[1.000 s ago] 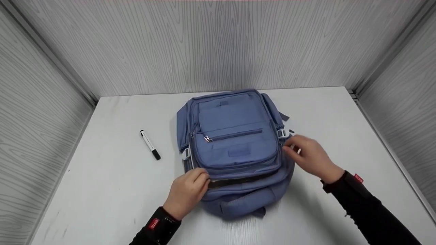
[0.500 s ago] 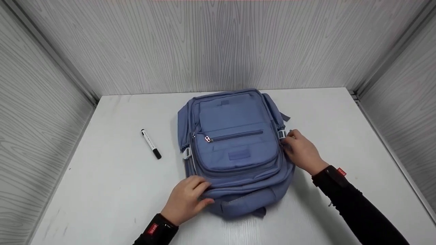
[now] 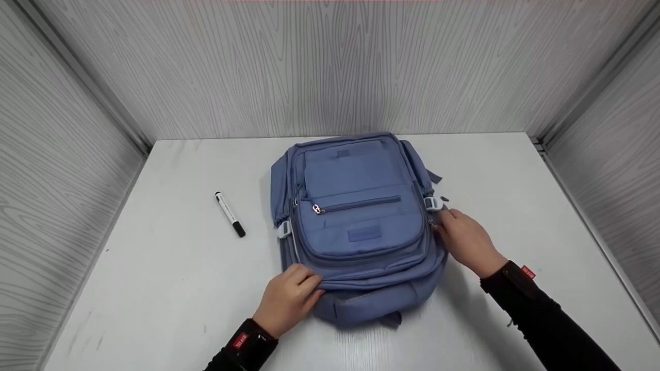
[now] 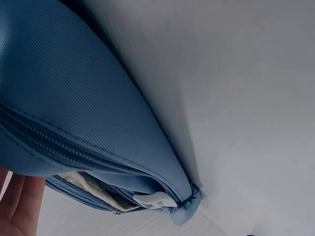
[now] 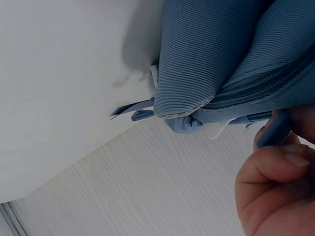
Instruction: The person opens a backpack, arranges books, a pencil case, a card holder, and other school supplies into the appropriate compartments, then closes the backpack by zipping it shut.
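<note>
A blue backpack (image 3: 361, 216) lies on its back on the white table, its front pocket and zippers facing up. At its lower left edge my left hand (image 3: 289, 299) pinches the fabric beside the large compartment's zipper (image 4: 59, 147); in the left wrist view the fingers (image 4: 24, 206) reach under that edge. My right hand (image 3: 469, 239) is at the bag's right side, just below the white buckle (image 3: 433, 204). Between its thumb and fingers it pinches a small blue tab (image 5: 276, 130), which looks like a zipper pull. The bag's inside is mostly hidden.
A white marker with a black cap (image 3: 230, 214) lies on the table (image 3: 180, 278) left of the backpack. Another white buckle (image 3: 283, 230) sits on the bag's left side. Grey wood-grain panels (image 3: 335, 67) enclose the back and both sides.
My left hand has shifted its hold on the lower edge, and the dark gap there has closed up. My right hand has come in to the bag's right side and taken the tab.
</note>
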{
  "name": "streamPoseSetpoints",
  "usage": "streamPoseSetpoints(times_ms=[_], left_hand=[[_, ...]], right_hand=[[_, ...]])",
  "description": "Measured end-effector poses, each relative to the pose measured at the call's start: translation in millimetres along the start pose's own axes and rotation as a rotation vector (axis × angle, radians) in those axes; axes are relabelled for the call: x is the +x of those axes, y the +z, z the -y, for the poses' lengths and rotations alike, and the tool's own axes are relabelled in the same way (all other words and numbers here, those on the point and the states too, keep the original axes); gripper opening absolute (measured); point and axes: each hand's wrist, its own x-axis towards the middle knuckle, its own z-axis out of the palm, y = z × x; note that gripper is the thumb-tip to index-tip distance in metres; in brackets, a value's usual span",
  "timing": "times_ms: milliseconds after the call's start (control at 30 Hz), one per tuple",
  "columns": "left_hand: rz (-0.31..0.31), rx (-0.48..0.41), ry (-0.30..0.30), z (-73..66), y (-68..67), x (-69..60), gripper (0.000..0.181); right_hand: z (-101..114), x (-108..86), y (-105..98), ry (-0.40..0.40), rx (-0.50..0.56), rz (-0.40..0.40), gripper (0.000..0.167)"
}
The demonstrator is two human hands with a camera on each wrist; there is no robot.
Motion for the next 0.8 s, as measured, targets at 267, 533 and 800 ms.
streamPoseSetpoints(times_ms=[267,533,800], left_hand=[[-0.029,0.049,-0.016,-0.8,4.1,1.0,0.026],[-0.044,0.071,-0.015,-2.2,5.2,3.3,0.027],[-0.068,0.068,0.006,-4.1,5.2,5.3,0.031]], right_hand=[[20,-23.6,-16,0.029,0.012,0.042,0.021],[50,-49.9,-25,0.032,0.09,0.116,0.02],[95,-55.2,-14,-0.085,0.191,0.15,0.013]])
